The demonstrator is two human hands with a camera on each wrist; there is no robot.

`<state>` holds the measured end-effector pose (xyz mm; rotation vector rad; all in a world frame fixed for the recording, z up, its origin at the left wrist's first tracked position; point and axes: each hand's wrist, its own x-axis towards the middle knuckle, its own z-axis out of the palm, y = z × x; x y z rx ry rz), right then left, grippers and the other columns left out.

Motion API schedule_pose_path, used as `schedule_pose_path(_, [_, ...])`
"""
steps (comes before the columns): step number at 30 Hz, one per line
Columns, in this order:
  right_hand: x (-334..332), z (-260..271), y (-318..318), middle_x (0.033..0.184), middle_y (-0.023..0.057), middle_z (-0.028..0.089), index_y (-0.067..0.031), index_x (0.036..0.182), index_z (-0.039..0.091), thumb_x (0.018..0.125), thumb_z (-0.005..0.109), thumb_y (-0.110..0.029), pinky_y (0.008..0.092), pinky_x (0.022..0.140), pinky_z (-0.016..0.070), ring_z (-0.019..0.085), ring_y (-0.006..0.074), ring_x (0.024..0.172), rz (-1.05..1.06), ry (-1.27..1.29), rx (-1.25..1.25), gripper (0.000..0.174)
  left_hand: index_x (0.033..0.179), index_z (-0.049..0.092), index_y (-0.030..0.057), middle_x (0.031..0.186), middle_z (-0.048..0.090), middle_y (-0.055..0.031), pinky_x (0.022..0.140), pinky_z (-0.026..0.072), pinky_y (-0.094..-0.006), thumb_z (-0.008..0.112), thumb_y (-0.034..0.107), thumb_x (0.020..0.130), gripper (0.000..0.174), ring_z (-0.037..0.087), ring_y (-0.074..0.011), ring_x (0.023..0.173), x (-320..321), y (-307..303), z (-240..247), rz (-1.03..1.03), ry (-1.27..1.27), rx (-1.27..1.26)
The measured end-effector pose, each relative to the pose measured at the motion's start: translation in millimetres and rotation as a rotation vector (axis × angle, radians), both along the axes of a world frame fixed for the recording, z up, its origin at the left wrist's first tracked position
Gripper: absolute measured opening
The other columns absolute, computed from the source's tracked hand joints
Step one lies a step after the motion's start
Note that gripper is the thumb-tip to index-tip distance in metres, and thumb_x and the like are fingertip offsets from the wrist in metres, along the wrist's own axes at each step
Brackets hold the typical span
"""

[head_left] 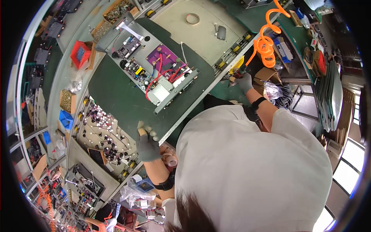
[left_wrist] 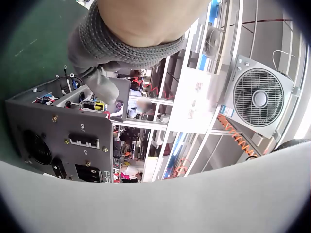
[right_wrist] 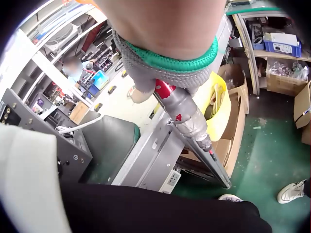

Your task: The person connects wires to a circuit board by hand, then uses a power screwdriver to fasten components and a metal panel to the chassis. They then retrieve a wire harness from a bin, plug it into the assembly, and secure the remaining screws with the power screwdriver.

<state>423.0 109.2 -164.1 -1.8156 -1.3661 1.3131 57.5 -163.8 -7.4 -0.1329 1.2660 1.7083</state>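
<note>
My left hand wears a grey glove with bare fingertips and rests by the near edge of the green mat, with nothing seen in its fingers. Beyond it an open metal chassis holds circuit boards, a purple board and red wires. In the left wrist view, the chassis panel shows OFF and ON markings. Off the bench's right side, my gloved right hand grips a pneumatic screwdriver. The tool's taped grey body points downward in the right wrist view.
An orange coiled hose hangs above the right hand. A yellow bin stands close behind the screwdriver. Small loose parts lie left of the mat. A red bin and a blue bin stand along the far side.
</note>
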Motion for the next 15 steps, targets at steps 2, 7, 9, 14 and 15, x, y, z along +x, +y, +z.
schedule_pose_path(2, [1, -17, 2, 0.078, 0.0054, 0.064, -0.0003, 0.091, 0.063, 0.064, 0.072, 0.002, 0.0258, 0.063, 0.0483, 0.058, 0.0108, 0.068, 0.025, -0.042, 0.043, 0.029, 0.132, 0.037, 0.0041, 0.09, 0.055, -0.0041, 0.056, 0.048, -0.0216, 0.047, 0.02, 0.095, 0.041, 0.055, -0.0125, 0.071, 2, 0, 1, 0.005, -0.022, -0.042])
schedule_pose_path(7, [37, -97, 2, 0.081, 0.0041, 0.065, -0.0015, 0.092, 0.063, 0.061, 0.071, -0.001, 0.0255, 0.067, 0.0487, 0.062, 0.0137, 0.073, 0.025, -0.107, 0.056, 0.032, 0.132, 0.038, 0.0062, 0.087, 0.054, -0.0026, 0.055, 0.0465, -0.0241, 0.05, 0.021, 0.092, 0.044, 0.053, -0.014, 0.071, 2, -15, -24, 0.071, -0.086, 0.051])
schedule_pose_path(9, [35, -112, 10, 0.086, 0.0043, 0.065, -0.0024, 0.093, 0.062, 0.061, 0.073, -0.003, 0.0267, 0.07, 0.0488, 0.062, 0.0144, 0.078, 0.021, -0.19, 0.08, 0.034, 0.122, 0.049, 0.0097, 0.084, 0.054, -0.0037, 0.054, 0.0435, -0.0263, 0.057, 0.023, 0.088, 0.037, 0.052, -0.0158, 0.069, 2, -19, -25, 0.167, -0.107, 0.036])
schedule_pose_path(14, [78, -196, 22, 0.093, 0.013, 0.064, -0.003, 0.107, 0.061, 0.069, 0.072, -0.041, 0.0348, 0.079, 0.0474, 0.061, 0.0291, 0.089, 0.191, -0.364, -0.097, 0.055, 0.115, 0.054, 0.0112, 0.083, 0.057, -0.0055, 0.052, 0.0447, -0.0281, 0.054, 0.015, 0.087, 0.028, 0.054, -0.0174, 0.065, 12, -17, -33, 0.37, -0.217, 0.016])
schedule_pose_path(15, [90, -207, 29, 0.096, 0.0164, 0.063, -0.0013, 0.109, 0.06, 0.07, 0.071, -0.04, 0.0341, 0.077, 0.0476, 0.061, 0.0266, 0.087, 0.246, -0.432, -0.496, 0.056, 0.115, 0.052, 0.0098, 0.083, 0.057, -0.0057, 0.053, 0.0448, -0.0269, 0.052, 0.011, 0.088, 0.028, 0.054, -0.0166, 0.066, 14, -16, -35, 0.38, -0.208, 0.036])
